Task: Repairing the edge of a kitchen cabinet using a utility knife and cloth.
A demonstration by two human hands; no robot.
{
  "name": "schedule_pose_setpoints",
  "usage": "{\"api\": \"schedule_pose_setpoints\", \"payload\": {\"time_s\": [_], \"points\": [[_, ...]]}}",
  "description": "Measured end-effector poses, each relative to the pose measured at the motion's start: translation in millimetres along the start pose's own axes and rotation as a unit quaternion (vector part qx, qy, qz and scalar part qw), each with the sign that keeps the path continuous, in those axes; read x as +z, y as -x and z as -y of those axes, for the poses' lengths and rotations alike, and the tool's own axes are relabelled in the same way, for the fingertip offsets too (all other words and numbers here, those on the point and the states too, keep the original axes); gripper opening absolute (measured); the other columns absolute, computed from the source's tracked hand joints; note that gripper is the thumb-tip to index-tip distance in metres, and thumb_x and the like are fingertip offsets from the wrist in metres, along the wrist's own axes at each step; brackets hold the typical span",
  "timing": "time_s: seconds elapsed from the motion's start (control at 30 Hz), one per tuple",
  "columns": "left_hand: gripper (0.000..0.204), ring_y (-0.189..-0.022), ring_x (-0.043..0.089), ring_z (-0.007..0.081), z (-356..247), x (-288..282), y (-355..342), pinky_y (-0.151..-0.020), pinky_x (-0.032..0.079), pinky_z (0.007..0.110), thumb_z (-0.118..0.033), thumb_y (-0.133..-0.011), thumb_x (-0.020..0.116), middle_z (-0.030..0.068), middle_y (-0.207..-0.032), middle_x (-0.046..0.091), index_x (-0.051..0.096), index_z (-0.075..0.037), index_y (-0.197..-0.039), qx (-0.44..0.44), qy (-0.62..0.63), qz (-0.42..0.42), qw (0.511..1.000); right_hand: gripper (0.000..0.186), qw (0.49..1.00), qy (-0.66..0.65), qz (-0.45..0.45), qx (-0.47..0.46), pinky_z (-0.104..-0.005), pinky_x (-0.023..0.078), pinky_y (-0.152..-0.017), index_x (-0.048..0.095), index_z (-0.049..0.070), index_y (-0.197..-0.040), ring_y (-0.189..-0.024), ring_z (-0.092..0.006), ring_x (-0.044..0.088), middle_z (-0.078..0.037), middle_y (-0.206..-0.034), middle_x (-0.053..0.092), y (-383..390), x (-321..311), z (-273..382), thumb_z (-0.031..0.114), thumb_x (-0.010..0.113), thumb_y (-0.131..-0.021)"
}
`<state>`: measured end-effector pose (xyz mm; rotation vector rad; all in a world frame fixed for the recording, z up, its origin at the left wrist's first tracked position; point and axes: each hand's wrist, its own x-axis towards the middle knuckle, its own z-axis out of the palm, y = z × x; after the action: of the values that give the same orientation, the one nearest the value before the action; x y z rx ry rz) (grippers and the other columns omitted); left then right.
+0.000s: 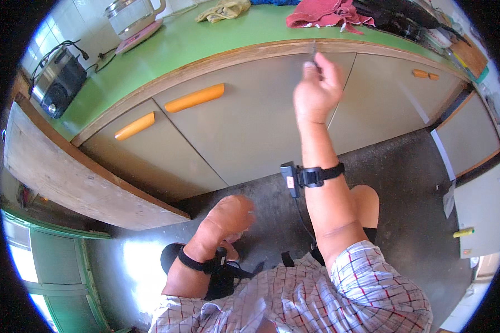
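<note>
My right hand (318, 89) is raised at the front edge of the green countertop (233, 44), its fingers closed on a thin object (315, 51) with a narrow tip, too small to name. A red cloth (322, 14) lies on the counter beyond it. My left hand (229, 217) is low in front of the lower cabinet doors (250, 122), smeared by motion, so its fingers are unclear.
A black-and-silver toaster (58, 80), a glass jug (132, 19) on a pink base and a yellow cloth (222, 10) stand or lie on the counter. A wooden board (78, 177) juts at the left; a dark pan (394, 22) is at the right.
</note>
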<state>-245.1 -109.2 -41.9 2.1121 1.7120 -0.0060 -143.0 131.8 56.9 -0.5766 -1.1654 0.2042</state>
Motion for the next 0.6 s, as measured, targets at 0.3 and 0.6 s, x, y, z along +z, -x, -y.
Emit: {"api": "schedule_pose_setpoints", "payload": {"time_s": [0.3,0.6], "points": [[0.033,-0.091,0.07,0.0348,-2,-19,0,-0.083,0.057,0.04,-0.021,-0.073,0.074,0.0212,-0.091,0.07,0.074,-0.004,-0.102,-0.085,0.159,-0.141,0.973,0.018,0.797,-0.287,0.236,0.476,-0.0308,0.057,-0.056,0.066,-0.006,-0.106,-0.069,-0.0158,0.065,-0.01,-0.088,0.067,47,-53,41,-0.002,0.066,-0.088],[0.01,-0.072,0.065,0.0161,11,-25,-10,-0.064,0.053,0.031,-0.005,-0.085,0.066,0.006,-0.083,0.07,0.068,0.001,-0.093,-0.128,0.398,-0.332,0.846,0.013,0.709,-0.298,0.31,0.559,-0.0347,0.057,-0.061,0.064,-0.005,-0.104,-0.07,-0.021,0.065,-0.011,-0.084,0.065,77,-109,55,0.0,0.063,-0.092]]}}
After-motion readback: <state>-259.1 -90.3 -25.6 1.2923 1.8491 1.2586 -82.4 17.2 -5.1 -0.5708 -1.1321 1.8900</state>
